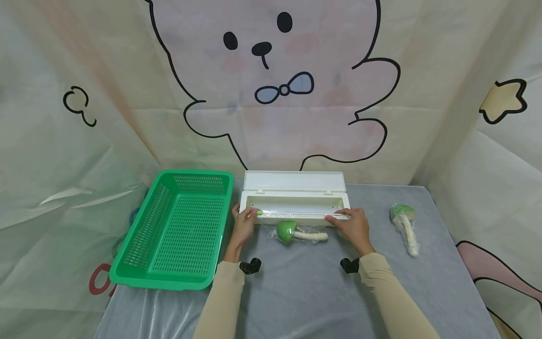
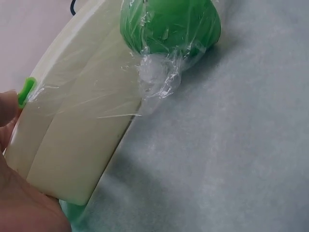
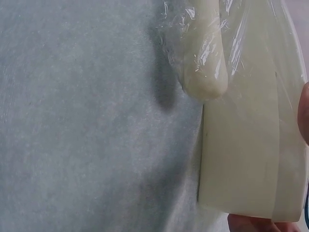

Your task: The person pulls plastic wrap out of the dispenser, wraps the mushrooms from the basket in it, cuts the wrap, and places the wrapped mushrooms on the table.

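A long white cling film dispenser (image 1: 296,220) lies with its hinged lid (image 1: 295,181) raised. My left hand (image 1: 244,225) grips its left end, the thumb beside a small green slider (image 1: 259,213). At the other end my right hand (image 1: 353,228) holds the dispenser, thumb on top and fingers around the end. Against its front side lies a mushroom-shaped object with a green cap (image 1: 286,231) and a pale stem (image 1: 311,236), wrapped in clear film. In the left wrist view, film (image 2: 159,77) stretches from the green cap (image 2: 171,24) over the dispenser's front wall (image 2: 72,159).
A green slotted plastic basket (image 1: 169,278) stands left of the dispenser. Another film-wrapped, green-capped mushroom shape (image 1: 406,228) lies on the grey cloth-covered table (image 1: 305,296) at the right. A printed fabric backdrop (image 1: 296,132) rises behind the table.
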Action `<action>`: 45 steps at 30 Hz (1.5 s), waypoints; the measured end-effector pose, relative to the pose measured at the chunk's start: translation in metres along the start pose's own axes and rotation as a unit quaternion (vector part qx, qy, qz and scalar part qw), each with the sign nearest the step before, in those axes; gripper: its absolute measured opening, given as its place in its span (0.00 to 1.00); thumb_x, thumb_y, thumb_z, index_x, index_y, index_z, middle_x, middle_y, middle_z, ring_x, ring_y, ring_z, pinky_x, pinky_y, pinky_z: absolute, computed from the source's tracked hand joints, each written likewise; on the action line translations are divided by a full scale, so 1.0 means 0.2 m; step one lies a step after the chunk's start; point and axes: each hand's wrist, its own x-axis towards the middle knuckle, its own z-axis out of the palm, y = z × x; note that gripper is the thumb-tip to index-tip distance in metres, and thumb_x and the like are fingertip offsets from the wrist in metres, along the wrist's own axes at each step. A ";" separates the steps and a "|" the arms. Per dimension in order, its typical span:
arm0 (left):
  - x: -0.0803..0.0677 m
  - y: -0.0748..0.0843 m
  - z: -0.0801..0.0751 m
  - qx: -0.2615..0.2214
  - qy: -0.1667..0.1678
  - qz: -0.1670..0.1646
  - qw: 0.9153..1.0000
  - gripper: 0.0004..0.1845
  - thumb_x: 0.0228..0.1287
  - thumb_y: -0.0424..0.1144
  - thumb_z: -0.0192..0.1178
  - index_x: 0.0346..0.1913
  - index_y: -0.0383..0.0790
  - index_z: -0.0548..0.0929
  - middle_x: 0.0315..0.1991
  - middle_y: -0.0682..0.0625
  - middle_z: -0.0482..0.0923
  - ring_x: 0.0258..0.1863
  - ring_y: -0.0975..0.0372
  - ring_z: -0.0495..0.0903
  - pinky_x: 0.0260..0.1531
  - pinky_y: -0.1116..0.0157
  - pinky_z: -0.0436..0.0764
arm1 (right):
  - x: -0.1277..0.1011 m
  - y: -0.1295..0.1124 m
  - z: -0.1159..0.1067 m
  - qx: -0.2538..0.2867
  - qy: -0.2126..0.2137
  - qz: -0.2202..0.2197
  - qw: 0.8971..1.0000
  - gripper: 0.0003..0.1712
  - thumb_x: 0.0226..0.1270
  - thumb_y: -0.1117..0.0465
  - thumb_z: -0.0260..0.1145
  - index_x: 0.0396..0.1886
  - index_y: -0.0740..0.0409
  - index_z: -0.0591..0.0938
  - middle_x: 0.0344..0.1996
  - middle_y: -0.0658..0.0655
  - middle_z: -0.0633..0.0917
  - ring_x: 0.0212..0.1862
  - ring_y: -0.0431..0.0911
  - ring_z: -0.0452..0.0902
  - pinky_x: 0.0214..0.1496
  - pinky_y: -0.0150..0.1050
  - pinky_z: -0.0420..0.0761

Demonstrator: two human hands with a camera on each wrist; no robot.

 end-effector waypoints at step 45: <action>0.04 0.07 0.07 0.003 0.099 -0.041 0.994 0.16 0.52 0.38 0.80 0.29 0.26 0.89 0.71 0.29 0.57 0.73 0.42 0.51 0.69 0.38 0.53 | 0.01 -0.01 0.01 0.011 0.017 -0.014 1.000 0.26 0.54 0.49 0.82 0.41 0.66 0.90 0.47 0.70 0.77 0.51 0.63 0.72 0.52 0.58 0.70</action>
